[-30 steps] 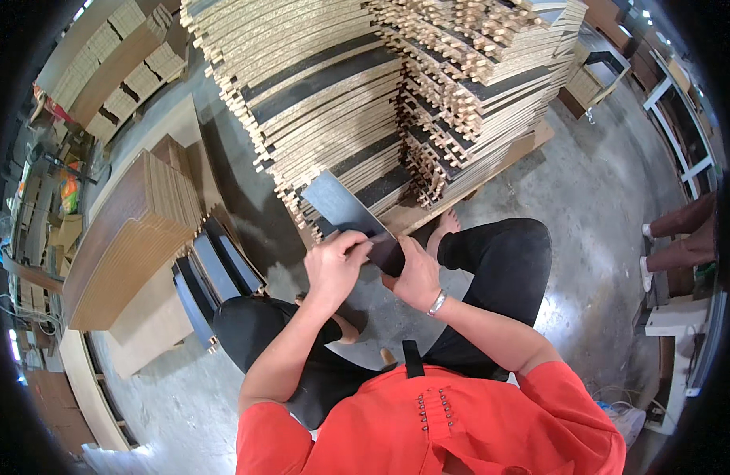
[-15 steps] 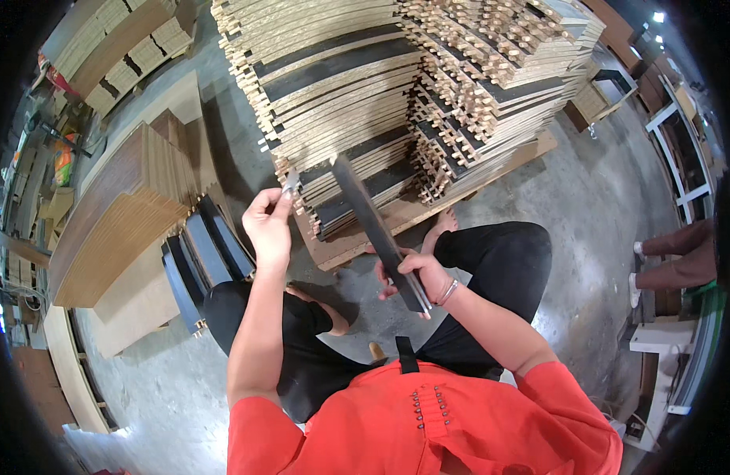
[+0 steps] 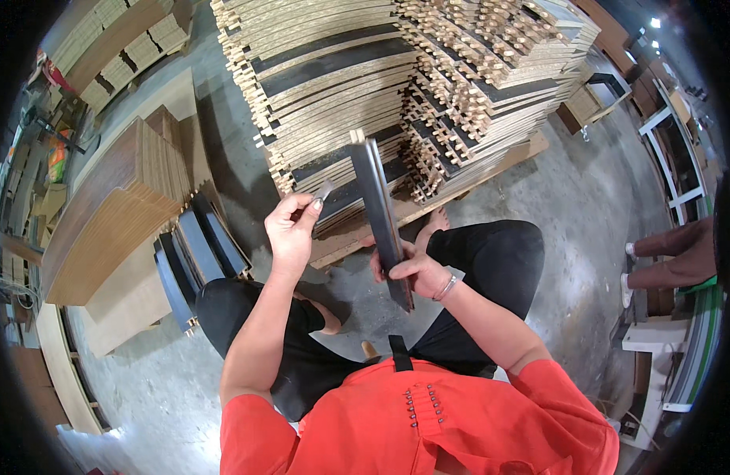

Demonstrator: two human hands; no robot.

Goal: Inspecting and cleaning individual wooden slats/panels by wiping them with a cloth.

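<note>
My right hand [image 3: 415,271] is closed around the near part of a narrow dark board [image 3: 374,198], its thumb lying across the board. Pale wooden dowel tips show at the board's far end, and it stands steeply tilted away from me. In my left hand [image 3: 292,228], a small thin grey metal blade [image 3: 324,188] is pinched between thumb and fingertips. The blade is apart from the board, just left of it. Behind both hands rises a large stack of boards [image 3: 341,99], light and black edged, with many dowels sticking out of their ends.
The stack rests on a wooden base [image 3: 475,182]. To my left stand curved brown panels [image 3: 104,214] and several dark boards with dowels [image 3: 199,237], near my knee. Another person's legs [image 3: 673,261] are at the right. A white metal frame [image 3: 673,150] stands beyond.
My left hand with the blade has moved right, from the stack's left corner toward the board. The board's far end has swung right and up, and now stands more upright.
</note>
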